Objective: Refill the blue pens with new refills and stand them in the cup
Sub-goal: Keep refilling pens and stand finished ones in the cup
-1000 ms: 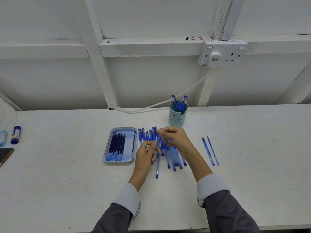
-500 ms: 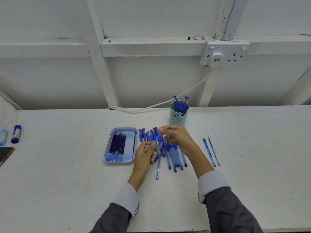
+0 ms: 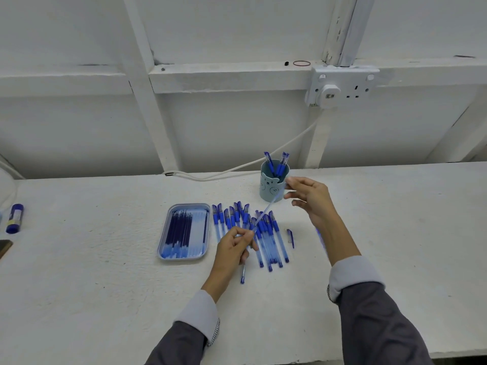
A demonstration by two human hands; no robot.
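The left hand (image 3: 233,250) is curled round the barrel of a blue pen (image 3: 242,275), whose tip sticks out of the fist toward 6 o'clock, just above the bench (image 3: 105,285). From the top of that fist a thin pale refill (image 3: 267,210) slants up toward 1 o'clock, and the right hand (image 3: 311,200) meets its far end with thumb and fingers bent in around it – the frame is blurred there, so the exact pinch is hard to read. That right hand hovers just beside the cup (image 3: 271,189), at its 3 o'clock; the light blue cup carries a small bear face and has capped pens (image 3: 282,160) standing in it. Between the 2 hands, under the slanting refill, a row of blue pens (image 3: 274,233) lies side by side on the bench, caps toward 12 o'clock. A single loose cap (image 3: 290,236) lies at 3 o'clock of that row, apart from it. At 9 o'clock of the left hand sits a shallow tray (image 3: 181,258) holding dark blue refills (image 3: 180,230). Far out at 9 o'clock, near the bench's edge, lies a glue stick (image 3: 15,218). On the wall at 1 o'clock – above the cup – a white socket (image 3: 342,86) feeds a cable (image 3: 237,168) that runs down to the bench.
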